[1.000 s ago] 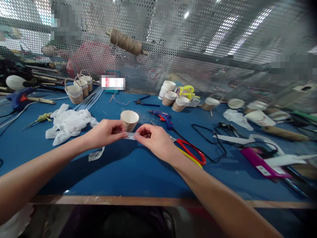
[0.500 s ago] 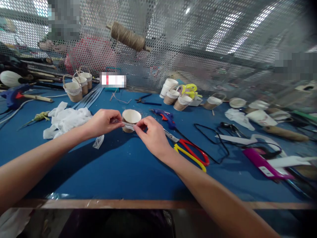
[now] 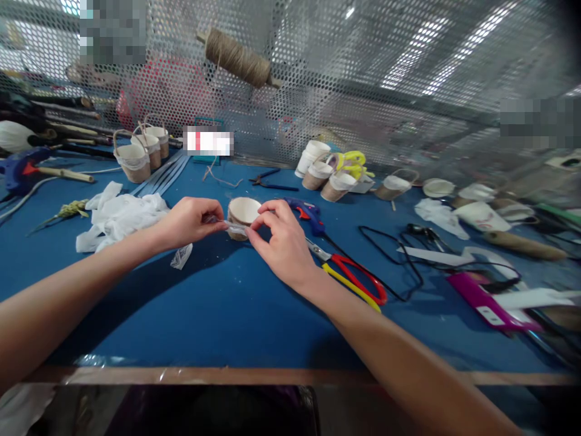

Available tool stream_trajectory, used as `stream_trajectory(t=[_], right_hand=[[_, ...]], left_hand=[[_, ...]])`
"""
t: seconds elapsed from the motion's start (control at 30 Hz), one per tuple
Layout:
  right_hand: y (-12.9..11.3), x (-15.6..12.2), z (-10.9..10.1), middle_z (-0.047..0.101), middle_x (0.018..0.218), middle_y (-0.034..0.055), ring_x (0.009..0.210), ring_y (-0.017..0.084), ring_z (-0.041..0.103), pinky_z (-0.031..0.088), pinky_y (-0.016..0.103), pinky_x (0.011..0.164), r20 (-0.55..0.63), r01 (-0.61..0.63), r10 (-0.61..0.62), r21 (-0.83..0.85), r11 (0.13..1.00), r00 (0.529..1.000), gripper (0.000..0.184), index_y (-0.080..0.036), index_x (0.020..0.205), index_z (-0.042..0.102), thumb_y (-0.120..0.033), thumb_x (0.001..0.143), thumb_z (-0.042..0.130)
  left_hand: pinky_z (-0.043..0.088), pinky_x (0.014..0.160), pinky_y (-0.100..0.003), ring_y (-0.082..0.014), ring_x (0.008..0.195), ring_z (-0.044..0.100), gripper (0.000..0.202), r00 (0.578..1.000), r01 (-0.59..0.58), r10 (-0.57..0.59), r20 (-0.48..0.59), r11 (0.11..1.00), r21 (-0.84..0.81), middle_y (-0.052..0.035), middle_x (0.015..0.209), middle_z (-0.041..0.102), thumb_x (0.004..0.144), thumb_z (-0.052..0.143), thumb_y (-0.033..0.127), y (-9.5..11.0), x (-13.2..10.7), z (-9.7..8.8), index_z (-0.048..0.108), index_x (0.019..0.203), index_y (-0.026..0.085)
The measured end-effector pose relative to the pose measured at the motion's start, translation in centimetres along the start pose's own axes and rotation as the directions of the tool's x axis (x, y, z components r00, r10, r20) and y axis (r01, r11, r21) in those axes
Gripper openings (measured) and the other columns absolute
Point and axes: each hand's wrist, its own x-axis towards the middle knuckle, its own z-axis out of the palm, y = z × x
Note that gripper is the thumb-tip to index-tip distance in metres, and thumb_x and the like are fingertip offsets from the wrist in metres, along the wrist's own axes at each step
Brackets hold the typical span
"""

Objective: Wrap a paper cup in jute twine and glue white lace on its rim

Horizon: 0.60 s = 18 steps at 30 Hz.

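A small paper cup with a brown-wrapped lower part stands upright on the blue table. A strip of white lace ribbon lies across its near side. My left hand pinches the ribbon's end at the cup's left. My right hand is at the cup's right side, thumb and fingertips on the ribbon against the cup wall. The loose lace tail hangs below my left hand. A heap of white lace lies to the left.
Red-and-yellow-handled scissors and a blue glue gun lie right of my right hand, with a black cord. Pliers lie behind the cup. Finished-looking small baskets stand back left. A purple device is at right.
My right hand's fingers have lifted and spread slightly at the cup's right rim. My left hand keeps its pinch on the ribbon. The view has shifted slightly.
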Motion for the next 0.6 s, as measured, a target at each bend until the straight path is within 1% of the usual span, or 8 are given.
stream_trajectory(t=[0.23, 0.37, 0.47, 0.53, 0.6], right_hand=[[1.3, 0.1, -0.6, 0.06, 0.096, 0.01, 0.093, 0.022, 0.058, 0.047, 0.039, 0.082, 0.054, 0.025, -0.031, 0.111, 0.994, 0.998, 0.013, -0.019, 0.067, 0.052, -0.011, 0.073, 0.06], [1.7, -0.1, -0.9, 0.06, 0.097, 0.0106, 0.092, 0.022, 0.057, 0.049, 0.038, 0.074, 0.064, 0.004, -0.013, 0.127, 0.992, 0.998, 0.013, -0.019, 0.067, 0.051, -0.013, 0.074, 0.059], [1.3, -0.5, -1.3, 0.059, 0.092, 0.0101, 0.086, 0.02, 0.057, 0.048, 0.034, 0.068, 0.056, -0.007, -0.002, 0.155, 0.988, 0.998, 0.01, -0.019, 0.069, 0.052, -0.016, 0.075, 0.059], [0.7, -0.9, -1.7, 0.058, 0.087, 0.0079, 0.077, 0.017, 0.056, 0.048, 0.032, 0.064, 0.083, -0.051, 0.034, 0.203, 0.978, 0.996, 0.008, -0.018, 0.072, 0.052, -0.02, 0.078, 0.058], [0.0, -1.2, -2.1, 0.058, 0.082, 0.0056, 0.069, 0.015, 0.055, 0.047, 0.03, 0.06, 0.167, -0.133, 0.092, 0.252, 0.958, 0.982, 0.012, -0.018, 0.077, 0.053, -0.028, 0.077, 0.06]], left_hand=[[0.029, 0.045, -0.017, -0.0057, 0.044, 0.038, 0.015, 1.0, -0.007, 0.007, -0.002, 1.0, -0.011, 0.0061, 0.049, 0.045, 0.073, 0.06, 0.026, 0.3, -0.1, 0.2, 0.057, 0.064, 0.014], [0.029, 0.045, -0.017, -0.0058, 0.045, 0.038, 0.016, 1.0, -0.016, 0.016, -0.008, 1.0, -0.024, 0.006, 0.049, 0.045, 0.073, 0.061, 0.027, 0.5, -0.2, 0.4, 0.057, 0.064, 0.014], [0.03, 0.045, -0.017, -0.0058, 0.046, 0.038, 0.016, 0.999, -0.044, 0.045, 0.009, 0.998, -0.046, 0.006, 0.05, 0.046, 0.074, 0.06, 0.027, 1.0, -0.4, 0.5, 0.057, 0.065, 0.014], [0.03, 0.046, -0.017, -0.0057, 0.046, 0.039, 0.015, 0.998, -0.054, 0.055, 0.021, 0.997, -0.054, 0.0058, 0.051, 0.047, 0.074, 0.059, 0.027, 1.5, -0.7, 0.5, 0.057, 0.066, 0.014], [0.03, 0.045, -0.017, -0.0055, 0.045, 0.037, 0.016, 0.998, -0.044, 0.046, 0.031, 0.998, -0.054, 0.0061, 0.05, 0.046, 0.075, 0.059, 0.027, 2.2, -1.0, 0.4, 0.056, 0.064, 0.014]])
